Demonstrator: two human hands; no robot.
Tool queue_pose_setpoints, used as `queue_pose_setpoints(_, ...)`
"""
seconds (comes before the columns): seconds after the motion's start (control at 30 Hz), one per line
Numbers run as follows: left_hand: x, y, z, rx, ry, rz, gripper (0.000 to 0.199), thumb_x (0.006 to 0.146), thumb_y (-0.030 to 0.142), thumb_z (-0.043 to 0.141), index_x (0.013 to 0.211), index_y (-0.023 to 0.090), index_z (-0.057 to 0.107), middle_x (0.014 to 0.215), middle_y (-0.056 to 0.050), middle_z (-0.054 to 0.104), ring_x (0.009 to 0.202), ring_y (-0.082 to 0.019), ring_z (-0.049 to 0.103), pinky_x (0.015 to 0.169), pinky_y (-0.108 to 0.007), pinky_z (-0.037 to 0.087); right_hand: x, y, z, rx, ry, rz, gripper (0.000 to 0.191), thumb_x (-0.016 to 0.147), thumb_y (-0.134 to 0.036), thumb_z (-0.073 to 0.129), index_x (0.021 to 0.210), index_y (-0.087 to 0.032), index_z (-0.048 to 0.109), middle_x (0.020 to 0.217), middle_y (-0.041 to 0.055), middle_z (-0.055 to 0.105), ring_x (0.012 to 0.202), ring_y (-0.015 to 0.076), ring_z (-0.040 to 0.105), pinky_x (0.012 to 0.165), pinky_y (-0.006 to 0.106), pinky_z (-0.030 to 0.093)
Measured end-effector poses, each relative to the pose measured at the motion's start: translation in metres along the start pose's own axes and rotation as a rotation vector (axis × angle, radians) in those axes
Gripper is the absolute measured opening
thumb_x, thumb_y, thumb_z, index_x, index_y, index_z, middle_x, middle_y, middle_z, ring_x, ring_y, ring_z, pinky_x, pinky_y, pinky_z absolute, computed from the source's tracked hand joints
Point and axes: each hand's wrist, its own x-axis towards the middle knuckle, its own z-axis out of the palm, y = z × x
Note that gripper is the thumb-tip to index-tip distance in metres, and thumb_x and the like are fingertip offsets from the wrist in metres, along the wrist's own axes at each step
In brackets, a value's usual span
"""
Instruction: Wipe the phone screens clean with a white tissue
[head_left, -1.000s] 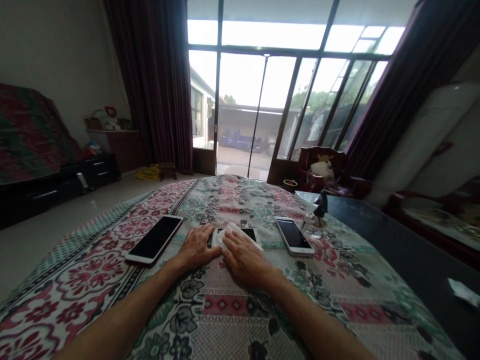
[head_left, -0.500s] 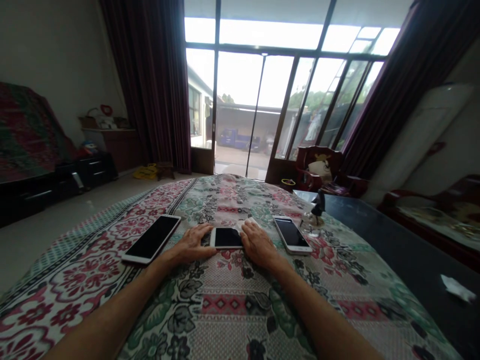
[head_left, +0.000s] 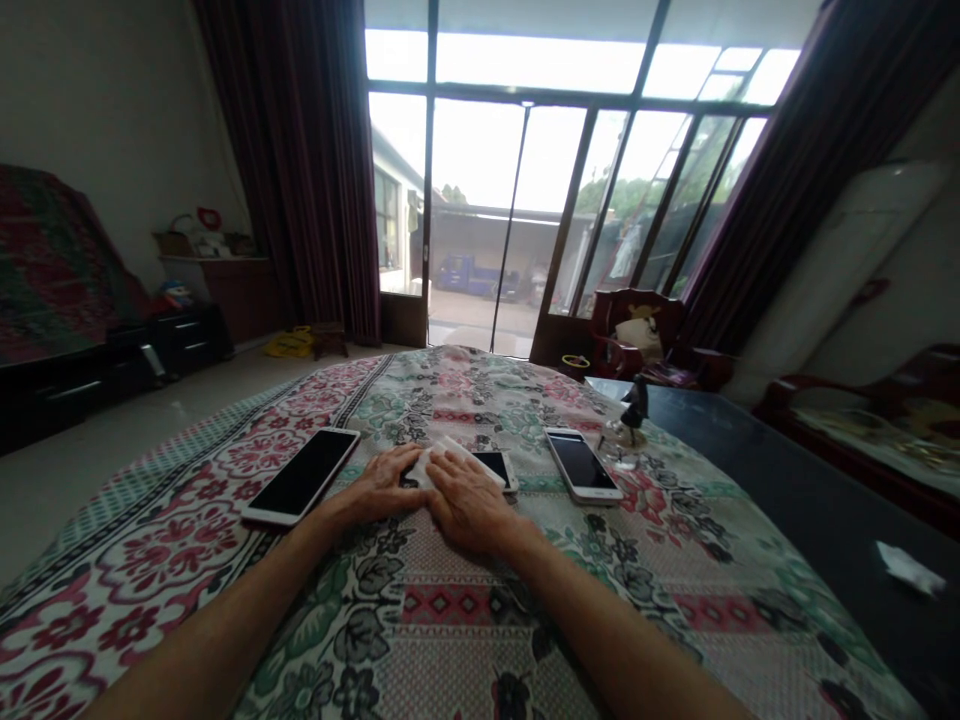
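- At centre, right hand (head_left: 471,502), fingers flat, pressing white paper tissue (head_left: 481,470) over white-rimmed rectangular phone (head_left: 496,464).
- At nine o'clock, left hand (head_left: 381,484), grip too hidden to tell.

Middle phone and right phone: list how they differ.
The middle phone lies crosswise, while the right phone slants away from the person. The middle phone is partly covered by a white tissue and the right hand; the right phone is fully uncovered. Both are dark-screened, pale-bordered and lie on the patterned tablecloth.
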Motion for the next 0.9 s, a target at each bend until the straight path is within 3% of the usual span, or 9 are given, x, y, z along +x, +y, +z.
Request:
queue_pose_setpoints(0.17, 0.001, -0.005, 0.003, 0.001, 0.009, 0.042, 0.068, 0.072, 0.039, 0.061, 0.135, 0.017, 0.051, 0.146, -0.013, 0.049, 0.136, -0.03, 0.042, 0.115, -0.042, 0.031, -0.003, -0.007, -0.002, 0.057, 0.022, -0.136, 0.035, 0.099, -0.027, 0.035, 0.121, -0.019, 0.061, 0.131, 0.0062, 0.061, 0.126, 0.0189, 0.049, 0.113, 0.034, 0.029)
queue_pose_setpoints(0.37, 0.001, -0.006, 0.006, 0.004, 0.009, 0.041, 0.067, 0.073, 0.04, 0.063, 0.135, 0.018, 0.05, 0.147, -0.012, 0.048, 0.136, -0.03, 0.042, 0.114, -0.044, 0.032, -0.006, 0.005, -0.008, 0.055, 0.051, -0.127, 0.029, 0.096, -0.02, 0.039, 0.112, -0.02, 0.063, 0.125, 0.005, 0.064, 0.121, 0.0177, 0.052, 0.11, 0.033, 0.034)
queue_pose_setpoints(0.47, 0.0, -0.003, 0.004, 0.004, 0.022, 0.033, 0.066, 0.073, 0.046, 0.065, 0.133, 0.021, 0.053, 0.146, -0.011, 0.049, 0.136, -0.032, 0.043, 0.113, -0.045, 0.033, -0.007, 0.018, -0.012, 0.019, 0.076, -0.068, 0.029, 0.096, -0.019, 0.037, 0.108, -0.017, 0.064, 0.124, 0.0073, 0.063, 0.121, 0.0179, 0.051, 0.11, 0.032, 0.033)
queue_pose_setpoints(0.6, -0.001, -0.001, 0.001, 0.002, 0.014, 0.024, 0.065, 0.073, 0.046, 0.067, 0.133, 0.023, 0.053, 0.146, -0.011, 0.049, 0.136, -0.032, 0.042, 0.113, -0.044, 0.033, -0.011, 0.037, -0.019, -0.06, 0.095, 0.13, 0.032, 0.095, -0.016, 0.036, 0.109, -0.016, 0.064, 0.125, 0.0107, 0.063, 0.122, 0.0199, 0.051, 0.108, 0.034, 0.036)
queue_pose_setpoints(0.73, -0.001, -0.001, 0.002, 0.007, 0.01, 0.007, 0.067, 0.072, 0.046, 0.067, 0.133, 0.022, 0.053, 0.147, -0.013, 0.047, 0.138, -0.033, 0.04, 0.114, -0.045, 0.031, -0.013, 0.036, -0.018, -0.109, 0.078, 0.307, 0.034, 0.095, -0.016, 0.036, 0.114, -0.016, 0.064, 0.131, 0.0132, 0.06, 0.124, 0.0227, 0.05, 0.108, 0.038, 0.036)
queue_pose_setpoints(0.9, -0.001, 0.002, 0.002, 0.007, 0.015, 0.017, 0.068, 0.072, 0.049, 0.064, 0.132, 0.02, 0.053, 0.147, -0.013, 0.048, 0.137, -0.032, 0.04, 0.114, -0.044, 0.031, -0.014, 0.009, -0.009, -0.055, 0.033, 0.199, 0.041, 0.096, -0.025, 0.037, 0.131, -0.013, 0.055, 0.144, 0.0138, 0.049, 0.136, 0.0251, 0.04, 0.113, 0.043, 0.03)
